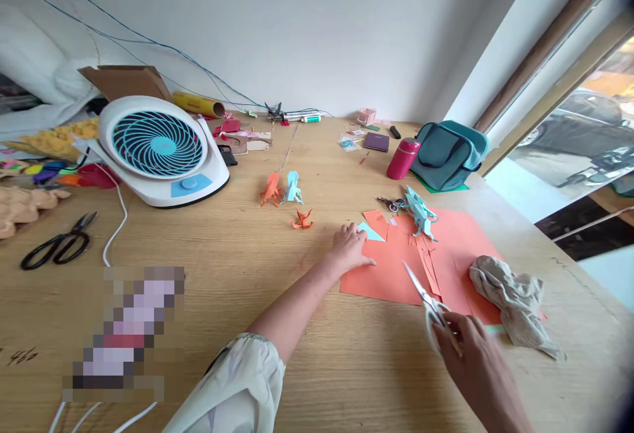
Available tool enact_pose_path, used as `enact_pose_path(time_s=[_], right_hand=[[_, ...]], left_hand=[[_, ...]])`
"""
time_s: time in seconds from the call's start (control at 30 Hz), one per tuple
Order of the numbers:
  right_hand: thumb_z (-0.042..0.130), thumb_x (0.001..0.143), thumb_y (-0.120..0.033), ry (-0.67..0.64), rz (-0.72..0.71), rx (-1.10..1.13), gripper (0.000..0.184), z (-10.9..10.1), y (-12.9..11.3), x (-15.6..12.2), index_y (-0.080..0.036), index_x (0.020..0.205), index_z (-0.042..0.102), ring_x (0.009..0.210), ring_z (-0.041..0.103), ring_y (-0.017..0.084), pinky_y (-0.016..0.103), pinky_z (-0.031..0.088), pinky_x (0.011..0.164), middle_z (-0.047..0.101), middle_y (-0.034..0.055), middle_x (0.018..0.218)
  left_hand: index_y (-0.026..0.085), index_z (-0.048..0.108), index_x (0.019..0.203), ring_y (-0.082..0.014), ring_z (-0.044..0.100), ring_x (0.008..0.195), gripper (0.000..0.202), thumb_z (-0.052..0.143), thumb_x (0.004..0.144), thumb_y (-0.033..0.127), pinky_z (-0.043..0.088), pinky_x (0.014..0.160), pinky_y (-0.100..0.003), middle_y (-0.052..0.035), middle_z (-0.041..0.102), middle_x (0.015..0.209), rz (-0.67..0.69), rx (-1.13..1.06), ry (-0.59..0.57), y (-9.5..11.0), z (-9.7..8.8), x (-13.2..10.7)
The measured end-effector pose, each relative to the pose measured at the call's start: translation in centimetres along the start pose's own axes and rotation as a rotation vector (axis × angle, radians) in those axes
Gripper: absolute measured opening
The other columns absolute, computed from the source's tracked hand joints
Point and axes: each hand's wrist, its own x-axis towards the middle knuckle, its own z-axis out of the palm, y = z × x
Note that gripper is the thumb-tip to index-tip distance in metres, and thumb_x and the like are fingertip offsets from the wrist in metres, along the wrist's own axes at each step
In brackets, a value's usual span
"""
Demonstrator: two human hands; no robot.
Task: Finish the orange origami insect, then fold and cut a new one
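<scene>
My right hand (473,340) is closed round the white handles of a pair of scissors (430,301). The scissors' closed blades point away over orange paper (391,271). My left hand (351,246) rests on the left edge of that paper, thumb out from the fingers, touching or beside a light blue paper piece (372,232); the fingertips are partly hidden. Cut orange strips (428,266) and a small orange piece (376,223) lie close by. A light blue folded paper figure (420,214) sits on the paper's far side.
Folded paper figures stand mid-table: orange (271,189), light blue (292,187) and a small orange one (302,220). Nearby are keys (391,204), a pink bottle (403,158), a teal bag (448,156) and a grey cloth (510,298). Left are a fan (163,149) and black scissors (62,241).
</scene>
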Motion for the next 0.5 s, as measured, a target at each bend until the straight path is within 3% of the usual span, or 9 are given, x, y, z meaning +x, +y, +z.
enact_pose_path(time_s=[0.2, 0.33, 0.5], right_hand=[[0.033, 0.093, -0.069, 0.062, 0.106, -0.108, 0.058, -0.6, 3.5, 1.9, -0.02, 0.099, 0.063, 0.082, 0.068, 0.032, 0.042, 0.049, 0.065, 0.069, 0.0156, 0.097], [0.035, 0.094, -0.064, 0.052, 0.13, -0.176, 0.054, -0.3, 3.7, 3.2, -0.019, 0.098, 0.064, 0.087, 0.067, 0.032, 0.041, 0.049, 0.068, 0.069, 0.0149, 0.095], [0.038, 0.096, -0.058, 0.019, 0.151, -0.251, 0.048, 0.0, 3.1, 4.3, -0.019, 0.1, 0.065, 0.089, 0.067, 0.031, 0.04, 0.048, 0.071, 0.069, 0.0152, 0.099]], left_hand=[[0.021, 0.061, 0.098, -0.036, 0.053, 0.116, 0.054, 0.091, 0.06, 0.046, 0.049, 0.092, -0.045, -0.0154, 0.054, 0.125, -0.044, 0.032, -0.054, 1.4, -0.2, -0.2], [0.019, 0.058, 0.111, -0.0389, 0.054, 0.115, 0.062, 0.086, 0.066, 0.051, 0.047, 0.093, -0.05, -0.0192, 0.053, 0.127, -0.096, 0.055, -0.028, 2.2, 0.1, -1.2], [0.019, 0.058, 0.113, -0.0419, 0.051, 0.119, 0.069, 0.089, 0.06, 0.052, 0.044, 0.095, -0.052, -0.0211, 0.054, 0.125, -0.118, 0.082, -0.041, 2.4, 0.1, -1.9]])
